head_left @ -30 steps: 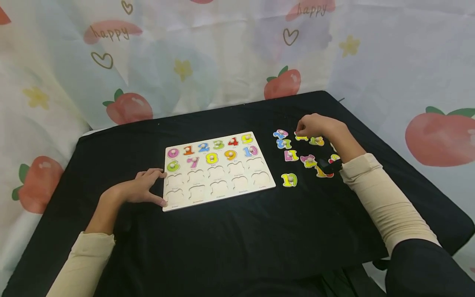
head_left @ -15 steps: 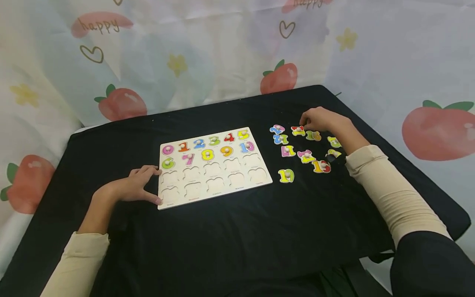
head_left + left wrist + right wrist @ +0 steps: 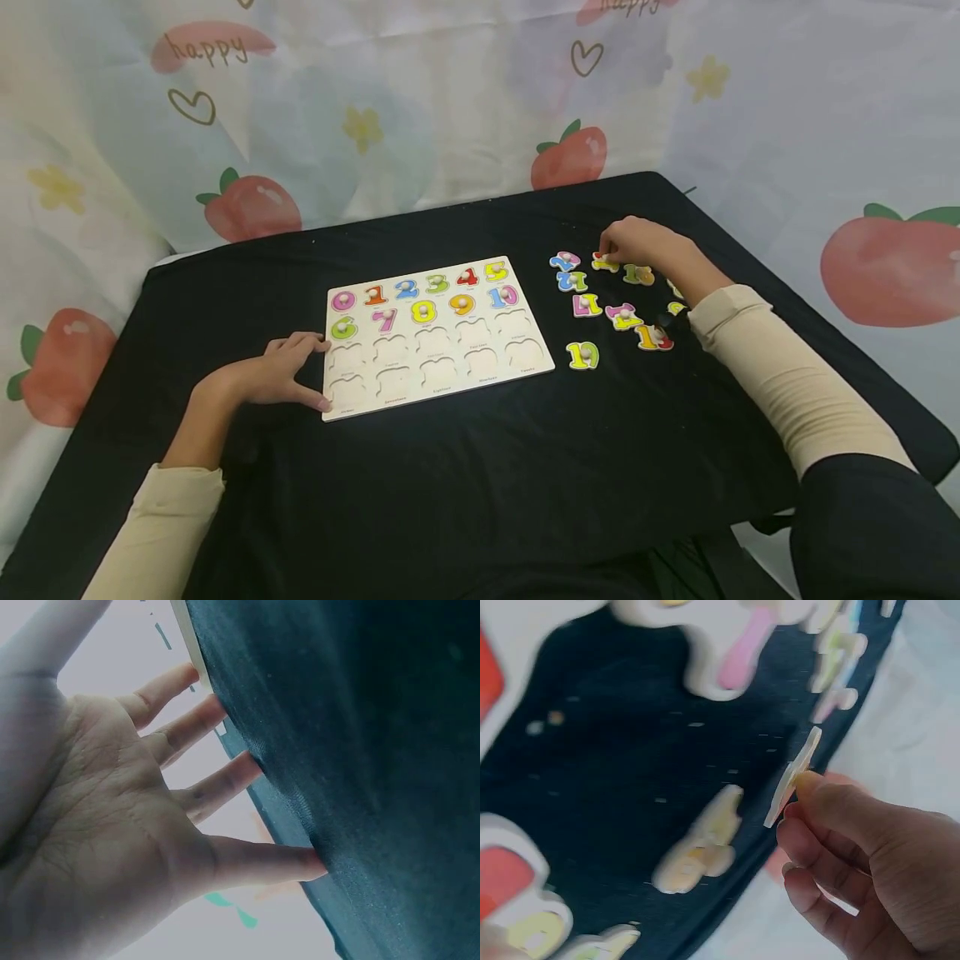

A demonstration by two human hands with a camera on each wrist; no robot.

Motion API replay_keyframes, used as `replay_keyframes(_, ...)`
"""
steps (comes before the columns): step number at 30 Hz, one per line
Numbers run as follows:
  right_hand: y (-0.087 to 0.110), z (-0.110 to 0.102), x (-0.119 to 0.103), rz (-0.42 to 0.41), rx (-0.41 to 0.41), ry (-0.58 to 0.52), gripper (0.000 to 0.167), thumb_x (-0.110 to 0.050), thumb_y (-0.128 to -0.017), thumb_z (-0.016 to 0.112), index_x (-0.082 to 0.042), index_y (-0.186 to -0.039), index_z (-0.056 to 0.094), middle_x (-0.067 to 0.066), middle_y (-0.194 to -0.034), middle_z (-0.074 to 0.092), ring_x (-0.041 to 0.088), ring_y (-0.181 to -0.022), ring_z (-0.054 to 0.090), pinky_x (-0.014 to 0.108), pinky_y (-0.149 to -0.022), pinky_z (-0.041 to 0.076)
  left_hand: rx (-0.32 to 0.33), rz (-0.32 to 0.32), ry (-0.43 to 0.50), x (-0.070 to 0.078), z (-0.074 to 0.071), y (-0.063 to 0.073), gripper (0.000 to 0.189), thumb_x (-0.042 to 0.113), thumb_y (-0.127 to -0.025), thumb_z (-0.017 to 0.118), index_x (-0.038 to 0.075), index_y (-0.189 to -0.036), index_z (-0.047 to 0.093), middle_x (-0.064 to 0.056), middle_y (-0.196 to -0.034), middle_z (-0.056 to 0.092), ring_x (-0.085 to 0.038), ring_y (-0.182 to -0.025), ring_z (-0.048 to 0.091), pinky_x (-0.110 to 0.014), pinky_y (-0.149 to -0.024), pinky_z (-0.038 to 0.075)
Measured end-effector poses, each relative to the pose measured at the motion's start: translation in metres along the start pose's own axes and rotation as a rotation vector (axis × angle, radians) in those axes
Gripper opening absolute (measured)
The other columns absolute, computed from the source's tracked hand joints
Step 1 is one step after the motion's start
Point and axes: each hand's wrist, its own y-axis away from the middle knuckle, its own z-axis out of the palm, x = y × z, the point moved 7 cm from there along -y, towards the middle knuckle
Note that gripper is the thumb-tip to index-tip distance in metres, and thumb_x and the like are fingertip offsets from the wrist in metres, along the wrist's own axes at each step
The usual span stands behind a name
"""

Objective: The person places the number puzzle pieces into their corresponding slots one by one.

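Observation:
A pale wooden number puzzle board lies on the black cloth, numbers 0 to 10 seated in its upper part and bare recesses below. My left hand is spread at its left side, fingertips and thumb on the edge. Over the loose pieces, my right hand pinches a red-and-yellow number puzzle piece by its knob. In the right wrist view this puzzle piece is edge-on between thumb and index finger. The left wrist view has the left palm with straight fingers.
Several loose number pieces with knobs lie right of the board, among them a yellow-and-green 19 nearest the front and a red-and-orange piece. The black-covered table meets a fruit-print curtain behind.
Half a second ago my right hand was just right of the red-and-yellow piece; now it has shifted left and pinches its knob. My left hand has stayed at the board.

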Motion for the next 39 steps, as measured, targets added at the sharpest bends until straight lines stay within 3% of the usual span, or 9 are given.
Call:
replay_keyframes(8,0.006,-0.021,-0.032,-0.039,0.038,0.016,0.016,-0.009,-0.091,0.061,0.001,-0.102,0.066,0.009,-0.09,0.064,0.022,-0.076,0.057,0.041,-0.073,0.048,0.0,0.004,0.0,0.0,-0.001,0.0,0.106,0.055,-0.066,0.078,0.0,-0.14,0.027,-0.025,-0.146,0.018,-0.048,-0.125,0.016,-0.067,-0.096,0.025)
replay_keyframes(21,-0.002,-0.028,-0.108,-0.136,0.026,0.08,0.012,-0.018,-0.091,0.063,-0.007,-0.088,0.068,0.001,-0.076,0.06,0.016,-0.066,0.053,0.034,-0.064,0.045,-0.007,0.001,0.017,-0.003,0.0,-0.001,0.104,0.055,-0.067,0.077,0.002,-0.14,0.027,-0.023,-0.148,0.016,-0.047,-0.126,0.014,-0.068,-0.096,0.023)
replay_keyframes(34,-0.019,-0.008,-0.196,-0.24,-0.042,0.158,0.013,-0.023,-0.089,0.066,-0.01,-0.088,0.068,0.0,-0.077,0.059,0.016,-0.07,0.053,0.029,-0.063,0.044,-0.007,0.006,0.017,-0.004,-0.002,0.0,0.104,0.055,-0.067,0.077,0.002,-0.141,0.026,-0.023,-0.148,0.016,-0.046,-0.126,0.015,-0.067,-0.097,0.023)
replay_keyframes(39,-0.026,0.002,-0.221,-0.269,-0.08,0.165,0.015,-0.023,-0.089,0.066,-0.011,-0.08,0.066,-0.001,-0.067,0.057,0.014,-0.065,0.051,0.027,-0.058,0.038,0.004,0.0,-0.007,-0.004,-0.004,-0.002,0.103,0.054,-0.067,0.078,0.0,-0.14,0.028,-0.024,-0.145,0.021,-0.046,-0.124,0.018,-0.065,-0.095,0.027)
